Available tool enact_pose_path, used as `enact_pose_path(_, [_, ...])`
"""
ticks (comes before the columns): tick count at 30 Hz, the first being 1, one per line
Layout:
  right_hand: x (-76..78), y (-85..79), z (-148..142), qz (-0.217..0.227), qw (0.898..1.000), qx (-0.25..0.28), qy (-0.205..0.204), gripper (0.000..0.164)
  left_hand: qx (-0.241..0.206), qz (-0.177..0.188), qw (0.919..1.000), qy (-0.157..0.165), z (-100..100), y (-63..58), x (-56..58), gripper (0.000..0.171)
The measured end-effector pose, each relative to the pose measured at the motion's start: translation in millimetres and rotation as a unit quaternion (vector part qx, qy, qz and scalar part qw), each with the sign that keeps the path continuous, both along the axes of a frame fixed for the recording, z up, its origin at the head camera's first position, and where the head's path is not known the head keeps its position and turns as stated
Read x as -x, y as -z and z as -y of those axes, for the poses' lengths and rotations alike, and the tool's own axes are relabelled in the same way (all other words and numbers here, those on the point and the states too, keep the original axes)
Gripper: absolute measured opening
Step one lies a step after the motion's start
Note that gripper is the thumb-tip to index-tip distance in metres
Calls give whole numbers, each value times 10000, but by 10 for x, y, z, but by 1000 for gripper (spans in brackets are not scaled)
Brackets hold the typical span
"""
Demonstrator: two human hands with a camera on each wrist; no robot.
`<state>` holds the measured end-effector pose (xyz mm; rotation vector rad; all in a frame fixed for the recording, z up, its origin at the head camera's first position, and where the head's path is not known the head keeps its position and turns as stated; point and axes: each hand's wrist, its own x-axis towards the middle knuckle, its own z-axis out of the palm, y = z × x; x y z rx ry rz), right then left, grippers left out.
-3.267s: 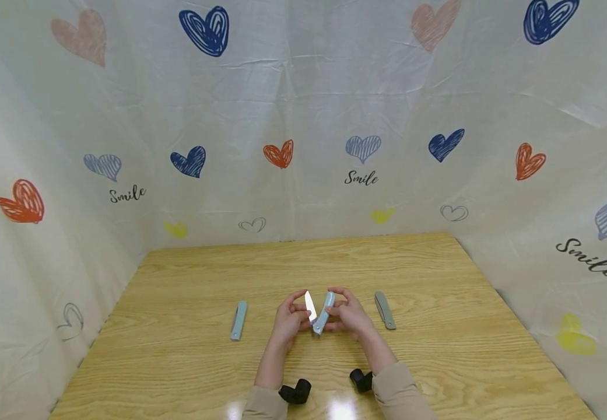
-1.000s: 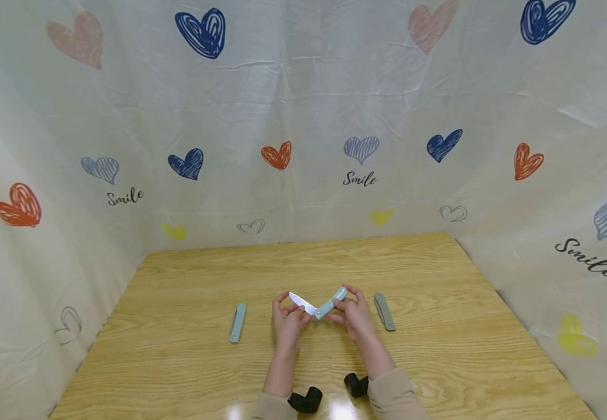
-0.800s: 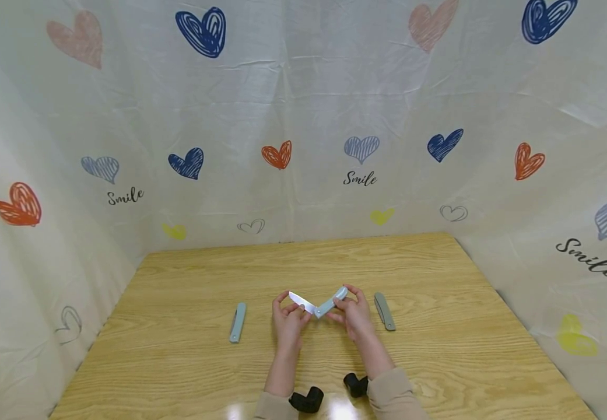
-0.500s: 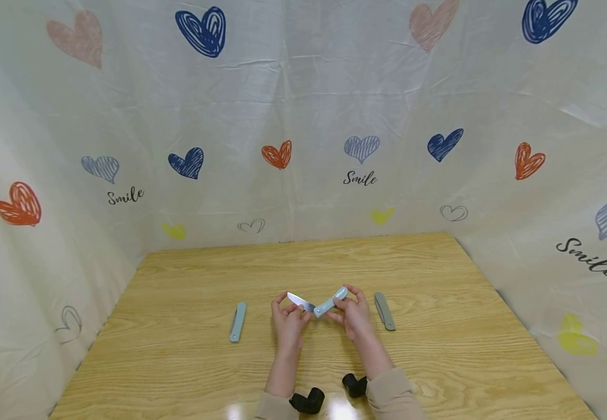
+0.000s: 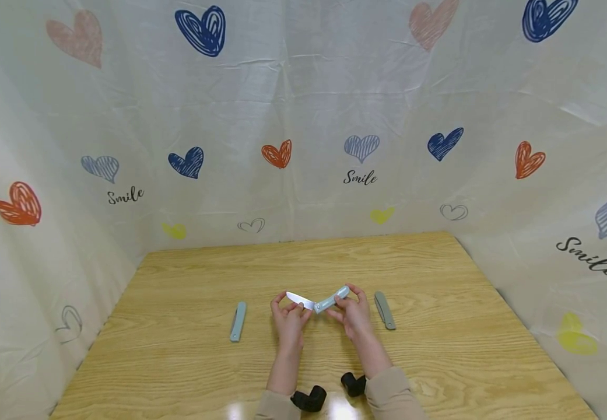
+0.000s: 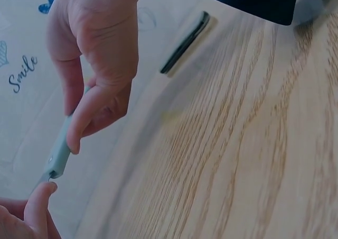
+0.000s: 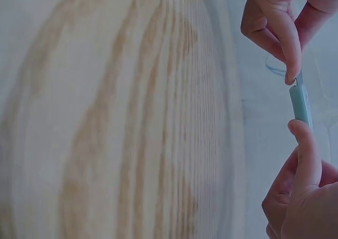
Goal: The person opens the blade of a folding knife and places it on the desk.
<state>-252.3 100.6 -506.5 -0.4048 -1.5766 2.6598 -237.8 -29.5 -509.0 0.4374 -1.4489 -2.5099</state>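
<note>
In the head view, a folding knife point(image 5: 331, 300) with a pale blue handle is raised between the two hands, its blade swung partly out in a wide, shallow V. My left hand point(image 5: 286, 326) pinches the shiny blade point(image 5: 298, 300) between thumb and fingers. The handle is gripped by my right hand point(image 5: 355, 319), thumb on the near side and a finger at its far end. From the left wrist, the blue handle point(image 6: 60, 154) shows under the right hand's fingers, the blade mostly hidden. The right wrist view has the left fingertips right at the handle's point(image 7: 300, 104) pivot end.
A second light blue folding knife point(image 5: 237, 322) lies folded on the wooden table point(image 5: 188, 361), left of the hands. A grey-green folded knife point(image 5: 385, 310) lies to the right. Black wrist cameras point(image 5: 309, 399) sit at both wrists. A curtain printed with hearts point(image 5: 277, 192) hangs behind.
The angle between blade and handle has widened from a narrow V to a shallow one. Both hands have moved apart, the handle tipping right and the blade left. The folded knives stay put.
</note>
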Motion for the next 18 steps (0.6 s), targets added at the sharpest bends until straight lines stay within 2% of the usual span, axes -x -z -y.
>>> enact_pose_path(18, [-16,-23,51,-3,9997,143,217,52,-195,38,9997,-159,-28,-16,0,54])
